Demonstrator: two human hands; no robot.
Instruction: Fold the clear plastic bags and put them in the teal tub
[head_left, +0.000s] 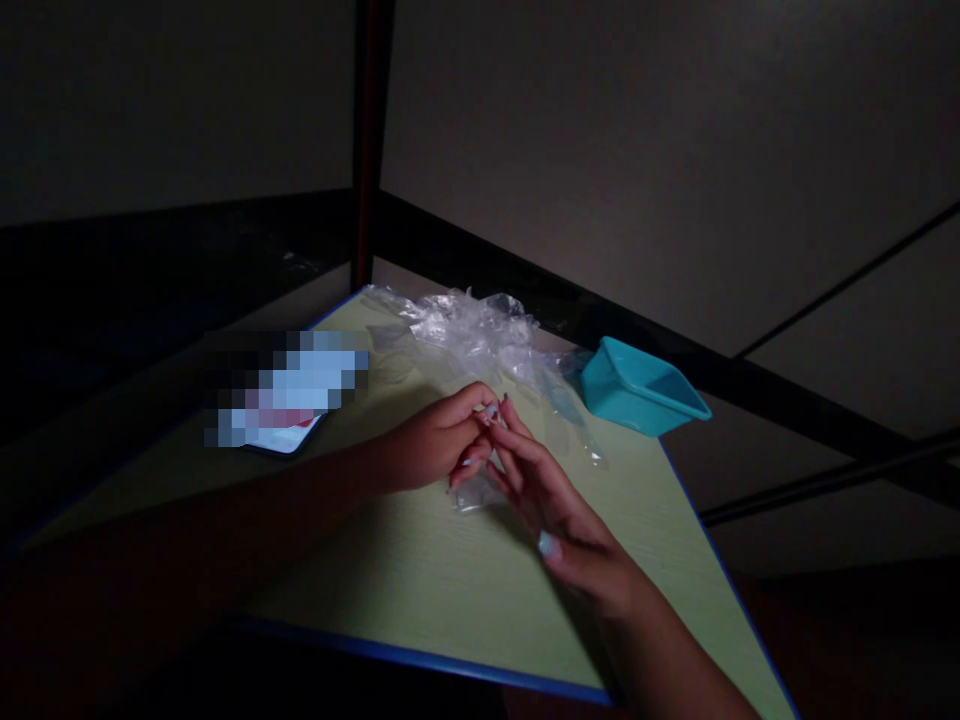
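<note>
Over the middle of the table (420, 590), fingertips of both hands meet, touching or nearly so. Left hand (442, 440): fingers curled in, thumb and index close together at the tips. Something small and pale shows there; can't tell if it's a held item or just a nail. Right hand (562, 500): fingers long and slightly bent, reaching to the left fingertips, thumb wide of them, pale nail up.

Small clear plastic piece (478, 493) sits just below the fingertips in view, partly hidden by the hands. Can't tell whether it's gripped or lying on the tabletop.

Beyond the hands: crumpled heap of clear plastic (480, 335), near the far corner, shiny, loose ends spread toward the hands and rightward.

Right of the heap: teal container (637, 390), open top, by the right edge and tilted in view. Plastic reaches close to its left side; contact unclear.

Left of the hands, well apart: phone (281, 440), screen lit, most of it pixelated. Tabletop is pale yellow-green, blue edging. Behind it, walls (600, 150) with a dark band, dim light throughout.
</note>
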